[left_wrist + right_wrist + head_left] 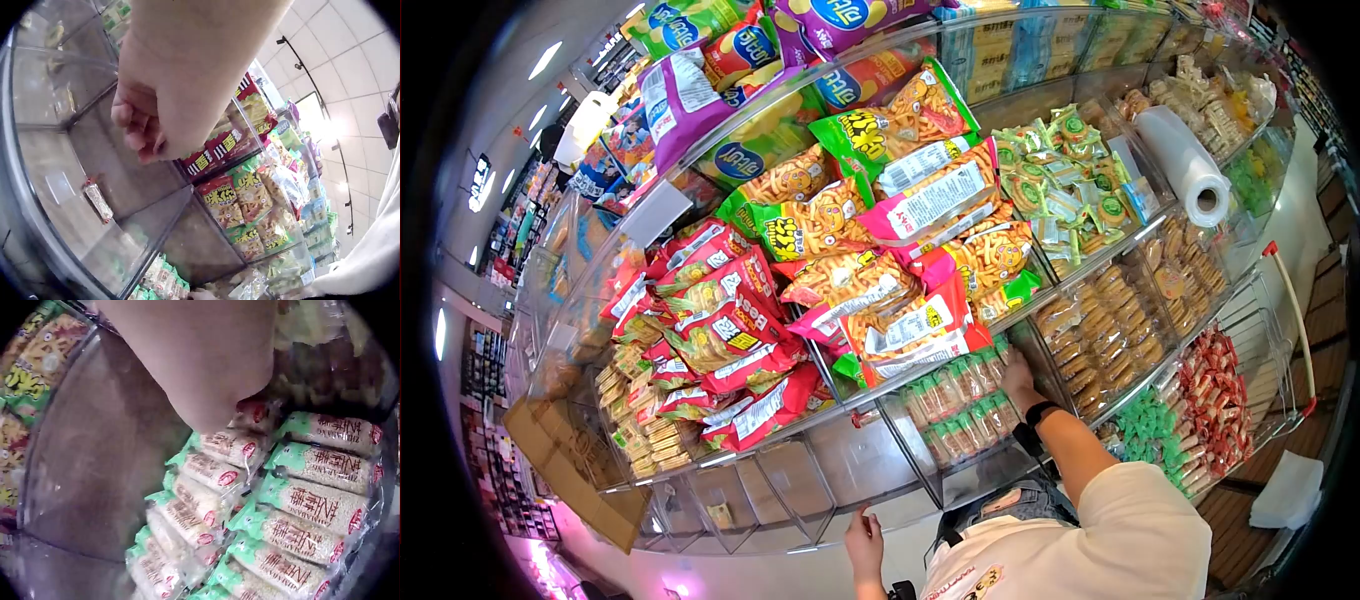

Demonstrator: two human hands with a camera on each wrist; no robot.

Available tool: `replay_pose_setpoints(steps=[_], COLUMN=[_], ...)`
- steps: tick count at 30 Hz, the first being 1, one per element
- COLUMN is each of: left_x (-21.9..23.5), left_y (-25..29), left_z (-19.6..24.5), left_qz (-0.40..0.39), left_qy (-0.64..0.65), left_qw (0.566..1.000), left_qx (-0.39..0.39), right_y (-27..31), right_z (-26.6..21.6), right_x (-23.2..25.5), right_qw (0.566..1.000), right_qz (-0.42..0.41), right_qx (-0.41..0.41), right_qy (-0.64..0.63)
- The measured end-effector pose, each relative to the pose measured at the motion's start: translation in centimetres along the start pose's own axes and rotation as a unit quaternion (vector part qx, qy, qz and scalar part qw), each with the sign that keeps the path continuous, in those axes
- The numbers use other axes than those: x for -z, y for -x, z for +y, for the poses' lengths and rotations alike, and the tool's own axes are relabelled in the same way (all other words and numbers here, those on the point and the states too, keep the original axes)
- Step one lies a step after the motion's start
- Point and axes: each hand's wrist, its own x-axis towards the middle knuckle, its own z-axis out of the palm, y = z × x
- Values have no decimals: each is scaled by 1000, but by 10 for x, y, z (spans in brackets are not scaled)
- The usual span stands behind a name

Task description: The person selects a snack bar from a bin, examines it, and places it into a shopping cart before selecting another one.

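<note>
My right hand (pixel 1017 378) reaches into a clear bin of wrapped puffed-grain rolls (pixel 965 410) with green ends. In the right wrist view, the right hand (pixel 206 381) covers the far end of one row, and its fingers are hidden behind it. The rolls (pixel 312 500) lie side by side in two rows there. My left hand (pixel 863 545) hangs in front of the bins' front edge, holding nothing. The left wrist view shows the left hand (pixel 140 119) with loosely curled fingers, above a bin holding a single small wrapped snack (pixel 97 200).
Red noodle-snack bags (pixel 725 330) and green-and-pink snack bags (pixel 850 285) pile above the front bins. Packed round biscuits (pixel 1100 330) fill the bin to the right. A plastic bag roll (pixel 1185 165) lies farther back. A shopping cart (pixel 1290 330) stands at right; a cardboard flap (pixel 575 470) juts out at left.
</note>
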Motion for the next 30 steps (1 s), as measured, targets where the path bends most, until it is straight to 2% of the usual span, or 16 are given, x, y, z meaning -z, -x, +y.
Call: replay_pose_setpoints(steps=[1, 3, 5, 7, 8, 9, 10, 11, 12, 14, 17, 20, 21, 23, 26, 30], left_x=[2, 3, 6, 10, 11, 13, 15, 16, 16, 15, 9, 0, 2, -9, -32, -32], left_y=[2, 4, 10, 13, 16, 18, 20, 22, 25, 30, 36, 52, 62, 77, 87, 101], left_z=[-1, -5, -8, -12, -14, -17, -20, -24, -29, -36, -44, -26, -9, -4, -18, -14], left_qz=[2, 3, -8, -24, -27, -30, -33, -33, -33, -38, -57, -141, -202, -275, -323, -368], left_qy=[-2, 2, 5, 7, 8, 8, 9, 11, 13, 19, 30, 9, -18, -2, -2, -31], left_qw=[1000, 1000, 1000, 1000, 999, 999, 999, 999, 998, 997, 994, 981, 968, 923, 855, 791], left_qx=[-7, -12, -13, -14, -19, -25, -31, -42, -52, -66, -88, -134, -147, -271, -405, -487], right_y=[5, 26, 68, 112, 138, 168, 194, 217, 236, 262, 269, 285, 291, 300, 324, 366], right_z=[-1, -7, -2, 0, 10, 11, 16, 18, 17, 5, -8, -18, -22, -26, -31, -40], right_x=[0, 5, 46, 82, 47, 112, 113, 120, 102, 119, 104, 117, 116, 114, 118, 129], right_qw=[997, 944, 920, 919, 885, 857, 825, 820, 807, 846, 851, 834, 829, 817, 843, 866], right_qz=[61, 201, 17, -156, -172, -171, -110, -189, -115, -49, -154, -113, -105, -88, -150, -117], right_qx=[45, 47, 201, 317, 373, 473, 529, 513, 525, 489, 490, 523, 531, 546, 501, 420], right_qy=[5, -256, -337, -176, -221, -115, -166, -173, -244, -207, -111, -136, -145, -161, -126, -243])
